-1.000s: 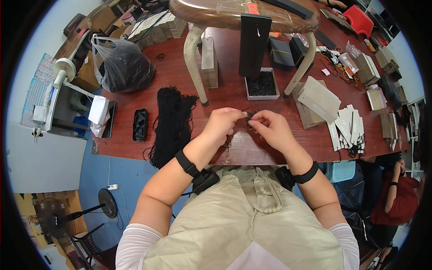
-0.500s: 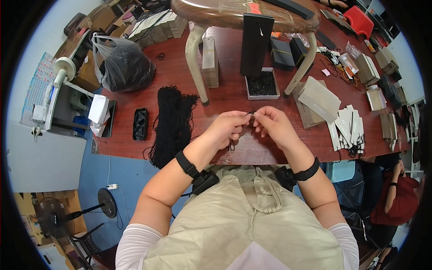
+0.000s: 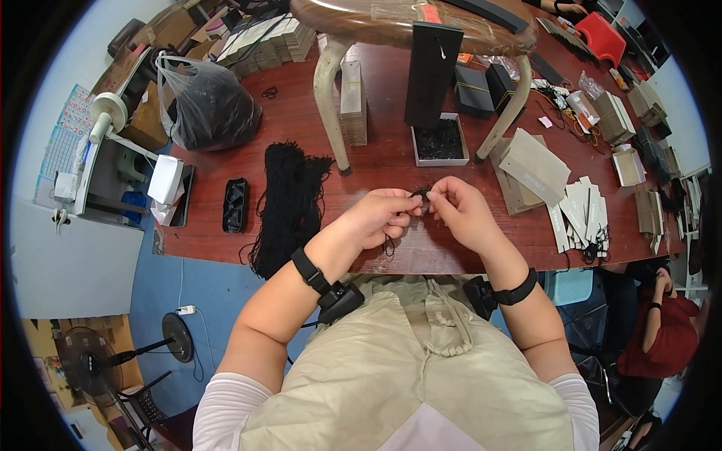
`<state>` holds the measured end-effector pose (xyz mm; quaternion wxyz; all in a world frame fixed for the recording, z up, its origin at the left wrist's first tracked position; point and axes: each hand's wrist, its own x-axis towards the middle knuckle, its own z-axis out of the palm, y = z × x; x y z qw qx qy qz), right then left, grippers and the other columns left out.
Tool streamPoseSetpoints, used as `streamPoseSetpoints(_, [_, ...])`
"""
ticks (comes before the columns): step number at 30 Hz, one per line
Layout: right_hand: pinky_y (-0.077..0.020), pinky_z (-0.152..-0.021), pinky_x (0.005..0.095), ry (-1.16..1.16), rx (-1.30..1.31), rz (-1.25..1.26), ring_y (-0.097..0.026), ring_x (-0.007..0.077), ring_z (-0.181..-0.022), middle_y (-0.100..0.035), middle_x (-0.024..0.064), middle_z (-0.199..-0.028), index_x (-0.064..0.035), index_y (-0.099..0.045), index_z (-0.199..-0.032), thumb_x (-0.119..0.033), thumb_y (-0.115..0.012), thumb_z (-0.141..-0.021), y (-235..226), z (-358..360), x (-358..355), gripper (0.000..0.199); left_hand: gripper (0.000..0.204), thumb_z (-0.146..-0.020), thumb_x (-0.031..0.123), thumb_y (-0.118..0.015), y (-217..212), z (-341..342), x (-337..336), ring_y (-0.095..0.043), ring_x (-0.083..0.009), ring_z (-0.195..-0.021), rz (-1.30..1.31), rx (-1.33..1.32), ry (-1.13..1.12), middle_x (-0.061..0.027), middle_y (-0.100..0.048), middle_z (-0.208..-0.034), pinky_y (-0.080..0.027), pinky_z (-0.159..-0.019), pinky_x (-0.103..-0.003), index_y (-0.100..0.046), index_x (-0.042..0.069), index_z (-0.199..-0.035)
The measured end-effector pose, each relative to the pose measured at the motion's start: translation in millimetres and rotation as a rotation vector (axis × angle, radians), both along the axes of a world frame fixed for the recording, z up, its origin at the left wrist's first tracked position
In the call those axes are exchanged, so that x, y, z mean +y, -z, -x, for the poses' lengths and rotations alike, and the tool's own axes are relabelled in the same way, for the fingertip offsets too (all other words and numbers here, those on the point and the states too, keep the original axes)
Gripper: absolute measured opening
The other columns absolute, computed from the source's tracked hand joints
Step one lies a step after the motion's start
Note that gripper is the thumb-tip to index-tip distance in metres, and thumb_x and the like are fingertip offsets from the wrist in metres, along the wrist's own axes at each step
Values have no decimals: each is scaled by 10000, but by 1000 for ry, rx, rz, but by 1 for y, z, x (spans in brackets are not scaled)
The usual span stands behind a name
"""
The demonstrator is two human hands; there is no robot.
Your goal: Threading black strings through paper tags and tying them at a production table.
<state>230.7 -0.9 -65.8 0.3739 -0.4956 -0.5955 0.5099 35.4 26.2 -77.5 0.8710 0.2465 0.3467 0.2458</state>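
The left hand (image 3: pixel 382 215) and right hand (image 3: pixel 462 212) both pinch a black cord (image 3: pixel 421 192). Each grip hangs near the counter's (image 3: pixel 425 259) front edge.

Centred between left hand (image 3: pixel 382 215) and right hand (image 3: pixel 465 212), over table (image 3: pixel 447 254). At 12 o'clock: stool (image 3: pixel 368 30) on table, box (image 3: pixel 441 162) between stool legs (image 3: pixel 328 98). 11: card stack (image 3: pixel 353 109), also between legs. 9: cord bundle (image 3: pixel 289 207), then tray (image 3: pixel 235 204) farther out. 10, well apart: bag (image 3: pixel 212 109). 2: cards (image 3: pixel 535 169). 3: tags (image 3: pixel 583 210).

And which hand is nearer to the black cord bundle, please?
Left. The left hand is to the right of the cord bundle; the right hand is farther right, beyond the left.
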Motion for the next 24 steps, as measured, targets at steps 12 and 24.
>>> streamPoseSetpoints(12, [-446, -657, 431, -37, -479, -611, -564, 360, -774, -569, 141, -802, -34, -514, -852, -50, -555, -837, -17, 0, -4, 47, 121, -927, 120, -560, 3, 4, 3, -332, -25, -499, 23, -67, 70, -15, -525, -780, -224, -402, -183, -537, 6, -892])
streamPoseSetpoints(24, [-444, -615, 383, -27, -828, -843, -537, 289, -734, -504, 95, -748, -53, -485, -789, -5, -578, -647, -19, 4, -9, 176, 138, -949, 171, -541, 1, 5, 0, -302, -26, -531, -84, 103, 161, 23, -506, -779, -233, -434, -178, -544, 46, -891])
